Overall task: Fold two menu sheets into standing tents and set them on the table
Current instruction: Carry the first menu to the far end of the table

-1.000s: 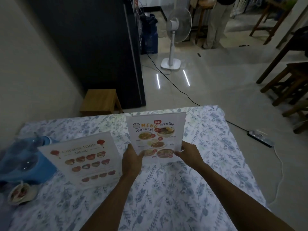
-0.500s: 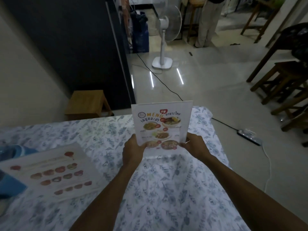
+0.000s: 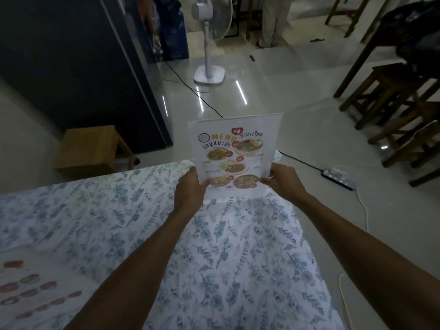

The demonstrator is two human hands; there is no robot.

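At far edge of the table point(image 3: 119, 222), Thai menu sheet point(image 3: 234, 148) upright, long axis vertical, print facing the person, left hand point(image 3: 189, 192) and right hand point(image 3: 284, 179) fingers pinching its lower corners.

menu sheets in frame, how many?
2. One upright near the table's far edge, held at its lower corners by the left hand and right hand. One lying flat at the lower left, cut off by the frame.

The place looked like a small eatery: dark wooden stools point(image 3: 392, 91) stood on a glossy pale tiled floor point(image 3: 297, 79), with a white pedestal fan point(image 3: 209, 39) and a floral blue-and-white tablecloth point(image 3: 119, 210) on the table.
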